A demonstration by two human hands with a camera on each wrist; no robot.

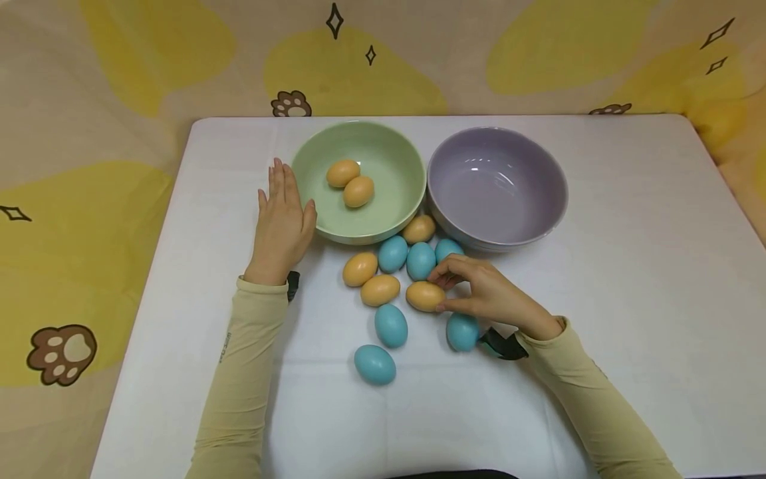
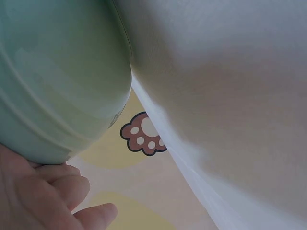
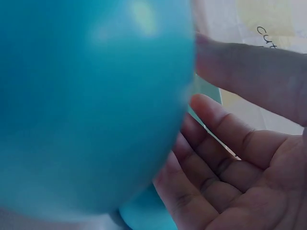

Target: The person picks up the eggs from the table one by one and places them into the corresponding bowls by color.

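Observation:
My left hand (image 1: 280,229) rests with straight fingers along the left side of a green bowl (image 1: 305,206), its thumb at the rim. In the left wrist view, fingers (image 2: 53,191) touch the bowl's outer wall (image 2: 72,62). Two orange eggs (image 1: 359,191) lie inside that bowl. Lower right of it, my right hand (image 1: 487,289) pinches the right end of an orange egg (image 1: 422,297) on the table, thumb on the near side and fingertips on the far side. A blue egg (image 3: 91,110) fills much of the right wrist view and hides the pinched egg.
A purple bowl (image 1: 553,209) stands right beside the green one. Several loose blue eggs (image 1: 391,326) and orange eggs (image 1: 380,291) lie in front of the bowls. One blue egg (image 1: 463,332) sits just below my right hand. The white table (image 1: 646,279) extends to the right.

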